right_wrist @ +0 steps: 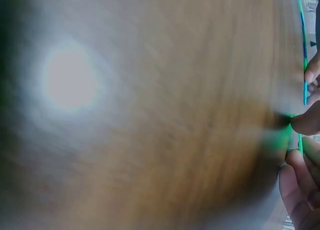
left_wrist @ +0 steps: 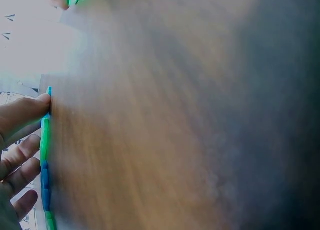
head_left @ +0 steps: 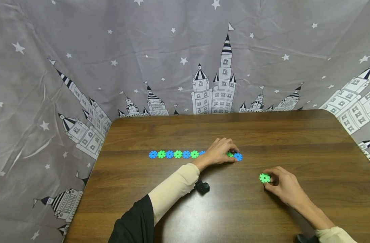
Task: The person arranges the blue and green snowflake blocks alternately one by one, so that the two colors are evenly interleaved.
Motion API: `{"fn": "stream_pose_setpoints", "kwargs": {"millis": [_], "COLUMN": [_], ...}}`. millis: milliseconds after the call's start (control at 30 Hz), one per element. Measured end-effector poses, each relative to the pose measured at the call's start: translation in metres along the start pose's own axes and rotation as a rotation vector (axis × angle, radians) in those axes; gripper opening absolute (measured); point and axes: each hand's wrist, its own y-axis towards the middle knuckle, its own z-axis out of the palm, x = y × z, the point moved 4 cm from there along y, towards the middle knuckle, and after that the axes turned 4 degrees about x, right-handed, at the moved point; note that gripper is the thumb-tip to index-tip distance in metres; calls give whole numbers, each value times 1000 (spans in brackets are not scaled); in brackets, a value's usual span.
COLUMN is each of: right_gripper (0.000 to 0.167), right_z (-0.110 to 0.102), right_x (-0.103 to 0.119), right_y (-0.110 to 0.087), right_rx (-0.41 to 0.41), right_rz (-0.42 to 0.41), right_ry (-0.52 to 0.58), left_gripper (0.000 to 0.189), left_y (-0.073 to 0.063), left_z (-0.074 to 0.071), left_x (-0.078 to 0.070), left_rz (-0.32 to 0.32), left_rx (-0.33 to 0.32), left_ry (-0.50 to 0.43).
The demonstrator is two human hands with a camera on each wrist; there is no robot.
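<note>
Flat notched plastic discs, blue and green by turns, form a straight row on the wooden table, with a blue disc [head_left: 153, 154] at its left end. My left hand [head_left: 219, 151] reaches over the right part of the row and hides some of it. Its thumb and forefinger pinch the blue end disc [head_left: 238, 157], beside a green disc [head_left: 230, 154]. Nearer and farther right, my right hand [head_left: 284, 185] holds a separate green disc [head_left: 264, 178] by its edges between thumb and fingers. In the right wrist view this green disc [right_wrist: 300, 144] appears nearly edge-on.
The brown wooden table [head_left: 233, 216] has rounded far corners. Behind it and at both sides hangs a grey cloth [head_left: 160, 44] printed with castles and stars. A black wrist device [head_left: 202, 187] shows under my left forearm.
</note>
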Motion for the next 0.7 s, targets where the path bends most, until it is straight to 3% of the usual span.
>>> {"fn": "stream_pose_setpoints", "kwargs": {"millis": [433, 700], "right_gripper": [29, 30], "right_z": [3, 10], "right_x": [-13, -13], "right_y": [42, 64], "right_rx": [55, 77], "right_rz": [119, 142], "right_ry": [11, 47], "left_gripper": [37, 37], "left_y": [0, 1], "left_z": [-1, 0], "left_x": [0, 1], "left_rz": [2, -8], "left_rx": [-1, -2], "left_ry": [-14, -12]}}
